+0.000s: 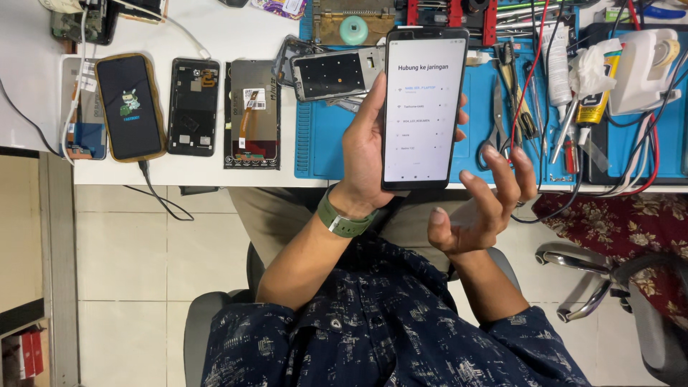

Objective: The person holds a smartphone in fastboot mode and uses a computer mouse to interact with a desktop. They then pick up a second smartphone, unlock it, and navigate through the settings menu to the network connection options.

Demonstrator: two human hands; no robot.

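Note:
My left hand point(363, 154) grips a black smartphone point(424, 107) upright in front of me, its white screen lit with a list of lines. A green watch band point(344, 218) circles that wrist. My right hand point(484, 204) hovers just right of and below the phone, palm up, fingers spread and curled, holding nothing and not touching the phone.
A white desk point(236, 39) carries a blue work mat point(480, 122) with tweezers, scissors and wires. To the left lie a cabled phone in a brown case point(130, 106), an opened phone back point(193, 106), a display panel point(252, 115) and a phone frame point(335, 72). A chair with floral fabric point(631, 229) stands at right.

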